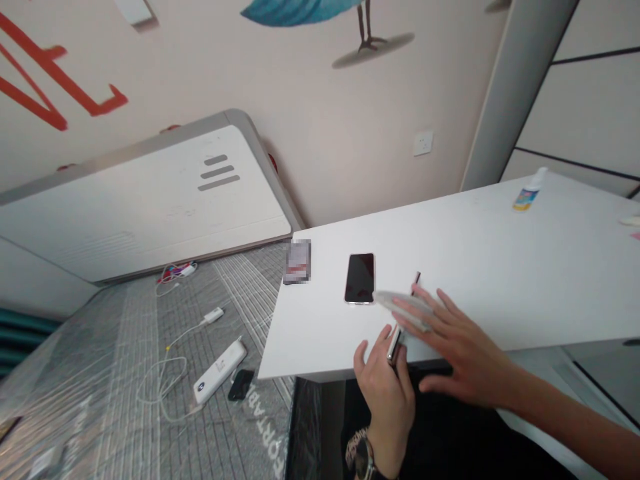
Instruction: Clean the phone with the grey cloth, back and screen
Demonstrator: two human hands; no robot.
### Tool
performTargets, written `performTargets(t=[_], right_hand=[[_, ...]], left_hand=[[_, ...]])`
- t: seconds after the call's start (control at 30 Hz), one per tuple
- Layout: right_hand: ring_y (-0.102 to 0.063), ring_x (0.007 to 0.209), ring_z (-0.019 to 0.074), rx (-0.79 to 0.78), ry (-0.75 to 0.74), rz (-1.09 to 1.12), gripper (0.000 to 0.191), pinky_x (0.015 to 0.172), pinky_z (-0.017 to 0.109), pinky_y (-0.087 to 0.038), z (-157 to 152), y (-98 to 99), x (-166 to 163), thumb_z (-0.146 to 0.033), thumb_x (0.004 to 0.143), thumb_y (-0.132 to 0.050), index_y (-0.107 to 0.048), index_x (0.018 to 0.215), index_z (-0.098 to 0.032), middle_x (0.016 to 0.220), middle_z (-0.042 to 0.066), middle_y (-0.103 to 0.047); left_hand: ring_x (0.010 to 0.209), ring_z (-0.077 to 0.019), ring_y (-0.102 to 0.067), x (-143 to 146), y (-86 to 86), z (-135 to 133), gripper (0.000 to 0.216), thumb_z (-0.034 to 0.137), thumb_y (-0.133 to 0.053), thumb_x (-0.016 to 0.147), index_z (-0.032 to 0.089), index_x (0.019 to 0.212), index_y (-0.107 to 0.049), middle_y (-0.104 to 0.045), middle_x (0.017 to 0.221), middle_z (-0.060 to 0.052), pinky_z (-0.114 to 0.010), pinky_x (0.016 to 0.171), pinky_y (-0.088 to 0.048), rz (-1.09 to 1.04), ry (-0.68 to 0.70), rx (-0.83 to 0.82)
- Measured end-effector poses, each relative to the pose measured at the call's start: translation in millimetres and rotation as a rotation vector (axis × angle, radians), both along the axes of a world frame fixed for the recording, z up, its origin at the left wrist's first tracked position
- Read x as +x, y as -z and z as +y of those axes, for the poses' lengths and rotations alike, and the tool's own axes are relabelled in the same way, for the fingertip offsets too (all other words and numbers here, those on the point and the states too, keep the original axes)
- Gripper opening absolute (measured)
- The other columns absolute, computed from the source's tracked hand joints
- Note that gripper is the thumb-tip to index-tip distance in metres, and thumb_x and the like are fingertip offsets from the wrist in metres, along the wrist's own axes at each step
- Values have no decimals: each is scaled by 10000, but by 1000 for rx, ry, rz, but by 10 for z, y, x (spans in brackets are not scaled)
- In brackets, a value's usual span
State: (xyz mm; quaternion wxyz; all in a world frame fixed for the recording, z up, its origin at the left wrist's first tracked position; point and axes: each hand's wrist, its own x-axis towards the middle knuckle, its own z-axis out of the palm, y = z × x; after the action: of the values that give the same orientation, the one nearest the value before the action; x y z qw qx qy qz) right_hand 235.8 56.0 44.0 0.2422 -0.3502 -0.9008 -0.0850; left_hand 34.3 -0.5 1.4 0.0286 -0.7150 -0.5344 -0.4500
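My left hand (385, 400), with a wristwatch (363, 459) on its wrist, grips a slim silver pen-like object (395, 345) at the near edge of the white desk (500, 267). Its dark tip (415, 283) sticks out beyond a pale grey cloth (404, 309). My right hand (455, 340) presses the cloth over the object, fingers spread. The cloth hides the object's middle. A black smartphone (359, 278) lies face up just left of the cloth, and a blurred dark item (297, 261) lies at the desk's left corner.
A small spray bottle (527, 190) stands at the desk's far right. Left of the desk, a plastic-covered mattress (125, 373) holds a white power bank (219, 371), a charger with cable (213, 315) and a small black device (241, 385). A white headboard (150, 200) stands behind.
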Motion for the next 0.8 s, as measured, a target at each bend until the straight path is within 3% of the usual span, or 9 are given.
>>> performTargets(t=[0.07,0.2,0.3,0.4,0.5,0.6,0.67,0.73,0.8], right_hand=[[-119,1671,384,-9,-58,-24,1016,1265,691,-303,-66,-15,-74,-897,970,-334,-244,1725,-223,1757,91,-337],[-8,1681,376,30,30,134,943,1320,679,-131,-194,-65,-242,-817,1024,-356,-273,1715,-179,1767,109,-306],[-5,1684,334,42,-153,31,1044,1363,538,50,-325,-114,-383,-893,962,-401,-327,1694,-152,1765,42,-323],[8,1681,337,67,-247,-12,940,1355,511,113,-354,-157,-420,-838,987,-460,-382,1676,-203,1750,-39,-353],[-31,1682,340,32,-163,118,861,1361,524,48,-220,-172,-311,-762,1050,-408,-335,1697,-199,1754,17,-351],[-110,1679,316,1,-97,239,770,1362,546,-65,-54,-149,-150,-652,1101,-383,-306,1705,-181,1757,78,-333],[-199,1663,322,-16,-47,340,674,1340,599,-170,6,-124,-56,-554,1120,-410,-335,1697,-214,1743,100,-360],[-335,1616,339,-44,35,490,558,1286,622,-312,9,-116,19,-459,1121,-455,-452,1642,-259,1690,106,-459],[-578,1451,324,-99,97,655,385,1151,524,-507,-43,-146,72,-380,1099,-533,-662,1454,-303,1507,84,-665]], left_hand=[[1181,-215,-769,4,0,-3,308,82,-498,1061,196,1308,-644,-804,1260,-68,-430,1143,-384,-22,-8,-6],[1066,-216,-793,-16,3,5,331,113,-457,1077,217,1321,-657,-821,1191,-59,-445,1124,-446,-83,7,-23],[972,-262,-802,-73,-2,26,286,257,-456,1101,245,1224,-714,-835,1065,-67,-473,1043,-526,-97,15,-2],[981,-285,-794,-140,-16,4,316,333,-439,1108,249,1192,-733,-828,1067,-95,-446,925,-586,-111,21,-2],[1020,-278,-788,-187,-19,-88,316,290,-448,1108,213,1228,-730,-816,1114,-133,-403,906,-598,-214,-26,-66],[1032,-304,-788,-223,-41,-170,320,453,-606,1063,191,1158,-763,-820,1073,-145,-388,923,-594,-525,-121,-252],[1146,-308,-765,-253,-100,-167,416,560,-655,1024,189,1177,-765,-815,1147,-140,-372,987,-581,-789,-136,-382],[1293,-300,-708,-285,-188,-121,522,622,-698,982,198,1284,-739,-778,1306,-128,-362,1074,-559,-1066,-95,-438],[1263,-309,-732,-315,-275,-69,631,653,-780,904,202,1341,-717,-752,1374,-130,-381,1060,-592,-1336,-31,-445]])
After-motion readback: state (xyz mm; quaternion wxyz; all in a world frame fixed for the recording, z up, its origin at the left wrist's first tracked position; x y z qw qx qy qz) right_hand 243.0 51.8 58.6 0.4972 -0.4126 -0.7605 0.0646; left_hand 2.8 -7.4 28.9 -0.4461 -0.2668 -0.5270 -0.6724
